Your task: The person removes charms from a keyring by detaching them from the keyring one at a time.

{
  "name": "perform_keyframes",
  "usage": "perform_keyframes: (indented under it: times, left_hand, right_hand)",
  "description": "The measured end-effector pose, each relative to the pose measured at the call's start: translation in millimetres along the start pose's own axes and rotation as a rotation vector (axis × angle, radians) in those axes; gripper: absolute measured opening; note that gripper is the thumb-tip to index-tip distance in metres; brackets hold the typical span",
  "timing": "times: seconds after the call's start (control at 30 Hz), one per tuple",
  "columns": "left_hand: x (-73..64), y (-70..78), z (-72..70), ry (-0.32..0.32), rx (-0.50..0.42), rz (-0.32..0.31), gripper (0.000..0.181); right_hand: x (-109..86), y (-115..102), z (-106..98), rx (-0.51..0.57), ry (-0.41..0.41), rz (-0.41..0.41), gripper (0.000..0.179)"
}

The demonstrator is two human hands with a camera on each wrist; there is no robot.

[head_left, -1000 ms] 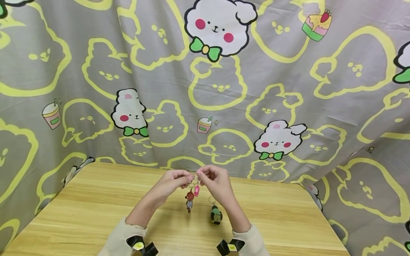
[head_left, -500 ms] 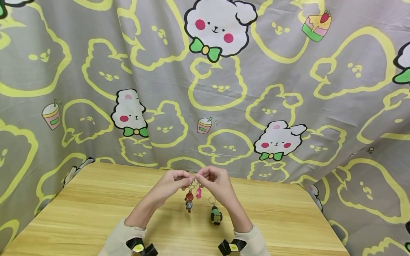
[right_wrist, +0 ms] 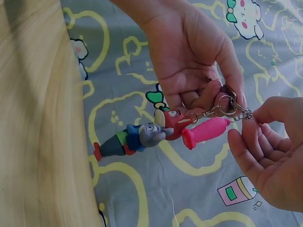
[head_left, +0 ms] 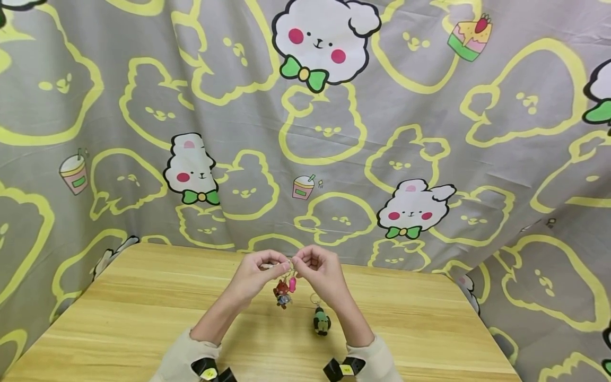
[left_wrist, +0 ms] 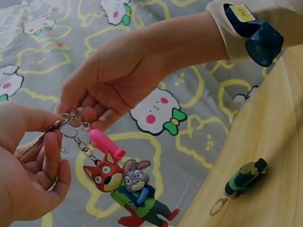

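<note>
1. A grey cloth (head_left: 329, 146) printed with cartoon animals hangs behind a wood-grained surface (head_left: 410, 329).
2. The fingers of the left hand (head_left: 252, 277) curl, with thumb and index closed on a flat metal piece (left_wrist: 40, 140) beside the ring (left_wrist: 70, 136).
3. The fingers of the right hand (head_left: 324, 270) pinch at the small chain (right_wrist: 240, 117) of the pink charm (left_wrist: 105, 142); the other fingers bend loosely inward.
4. The fox-and-rabbit charm (left_wrist: 137, 195) and the pink charm dangle in the air between the hands, off the surface.
5. The step in hand seems to be working the chain at the ring; whether it is being joined or parted, I cannot tell. The next move probably calls for the left fingers to steady the ring while the right ones guide the chain.
6. The fox-and-rabbit charm hangs heads up, feet down, its long axis steep; the pink charm hangs by its chained end, its long axis also sloping downward.
7. The green figure (head_left: 322, 321) lies on the surface, well apart from the others, its own ring toward the cloth.
</note>
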State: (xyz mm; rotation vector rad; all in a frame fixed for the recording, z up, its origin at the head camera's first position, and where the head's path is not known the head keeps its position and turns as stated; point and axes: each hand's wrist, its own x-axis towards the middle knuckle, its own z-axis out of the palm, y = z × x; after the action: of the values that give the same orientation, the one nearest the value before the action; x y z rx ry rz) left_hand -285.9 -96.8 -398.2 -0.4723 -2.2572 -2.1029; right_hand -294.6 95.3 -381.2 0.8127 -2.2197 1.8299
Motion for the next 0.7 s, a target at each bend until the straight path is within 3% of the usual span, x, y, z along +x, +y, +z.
perform_keyframes:
  times: [0.17,0.33,0.53,0.7]
  left_hand:
    - [-0.7,0.5,0.1,0.047,-0.055,-0.027,0.023]
    - [-0.4,2.4,-2.5,0.054,-0.086,-0.064,0.027]
    - [0.6,4.5,-7.3,0.016,-0.104,-0.063,0.027]
    - [0.6,5.2,-9.6,-0.069,-0.116,-0.076,0.025]
  right_hand:
    - [2.0,2,-3,0.051,-0.032,0.054,0.014]
    - [3.2,4,-7,0.082,-0.079,0.077,0.018]
    - [2.9,1,-11,0.069,-0.14,0.103,0.021]
    - [2.5,0,-10,0.017,-0.126,0.114,0.02]
